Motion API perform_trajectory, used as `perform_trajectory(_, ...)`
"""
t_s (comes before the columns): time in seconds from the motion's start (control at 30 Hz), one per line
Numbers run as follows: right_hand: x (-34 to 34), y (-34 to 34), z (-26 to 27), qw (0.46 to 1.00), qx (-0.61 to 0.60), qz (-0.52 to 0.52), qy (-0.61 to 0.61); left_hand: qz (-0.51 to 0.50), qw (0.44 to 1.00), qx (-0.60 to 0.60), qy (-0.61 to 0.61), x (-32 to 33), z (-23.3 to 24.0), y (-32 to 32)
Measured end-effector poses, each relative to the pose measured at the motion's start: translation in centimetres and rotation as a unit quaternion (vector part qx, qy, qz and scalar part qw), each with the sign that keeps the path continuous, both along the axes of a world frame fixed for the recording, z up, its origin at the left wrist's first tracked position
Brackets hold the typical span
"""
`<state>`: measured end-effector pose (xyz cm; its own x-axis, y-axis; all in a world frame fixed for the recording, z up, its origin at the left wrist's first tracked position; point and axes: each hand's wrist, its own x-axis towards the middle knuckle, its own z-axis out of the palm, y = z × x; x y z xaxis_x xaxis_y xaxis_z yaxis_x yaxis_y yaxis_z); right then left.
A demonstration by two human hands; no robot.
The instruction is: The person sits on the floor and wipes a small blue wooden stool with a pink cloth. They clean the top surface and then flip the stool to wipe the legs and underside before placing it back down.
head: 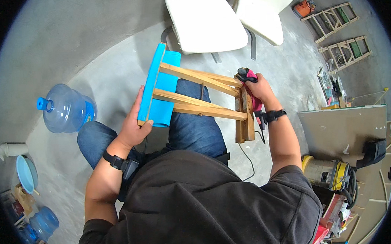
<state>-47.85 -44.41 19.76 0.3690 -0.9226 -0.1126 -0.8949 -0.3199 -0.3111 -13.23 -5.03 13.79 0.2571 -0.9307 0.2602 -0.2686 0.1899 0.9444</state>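
Note:
A folding stool with wooden legs (198,78) and a blue fabric seat (167,86) lies sideways across my knees, its parts crossing at a metal rod. My left hand (136,125) grips the blue-covered seat rail near its lower end, thumb on the near side. At the stool's other end, my right hand (259,89) holds a crumpled pink and black cloth (252,79) against the wooden foot bars (245,115). The cloth hides part of the bars and my fingers. A thin dark cable hangs below my right wrist.
White chairs (205,22) stand ahead. A large water bottle (69,109) lies at left, above a light blue basin (27,174). On the right are a yellow-and-grey canister vacuum (326,173), a leaning board (346,128) and wooden frames (345,54) by the wall.

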Motion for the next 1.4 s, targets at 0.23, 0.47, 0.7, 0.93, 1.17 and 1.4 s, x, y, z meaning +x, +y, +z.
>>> perform_trajectory(0.23,3.4,-4.9,-2.4,0.993,0.045,-0.072,-0.084,0.02,1.0,0.014,-0.001,-0.8,0.8,0.7)
perform_trajectory(0.47,1.8,-6.5,-5.5,0.941,-0.021,-0.211,-0.262,0.015,0.999,0.047,0.016,-0.7,0.8,1.3)
perform_trajectory(0.7,-4.5,-0.9,-0.4,0.913,0.048,-0.09,-0.396,0.021,1.0,-0.001,-0.016,-0.3,-0.1,0.9)
perform_trajectory(0.93,-3.7,9.4,4.1,0.99,-0.016,0.14,-0.006,0.01,1.0,0.001,0.013,-0.2,0.5,0.4)
perform_trajectory(1.17,-3.6,14.4,9.3,0.973,0.061,0.198,0.106,0.022,1.0,-0.004,-0.005,-0.5,0.8,0.5)
perform_trajectory(1.4,-3.3,16.2,15.4,0.938,0.274,0.163,0.134,0.019,1.0,0.003,-0.014,-0.4,0.4,0.9)
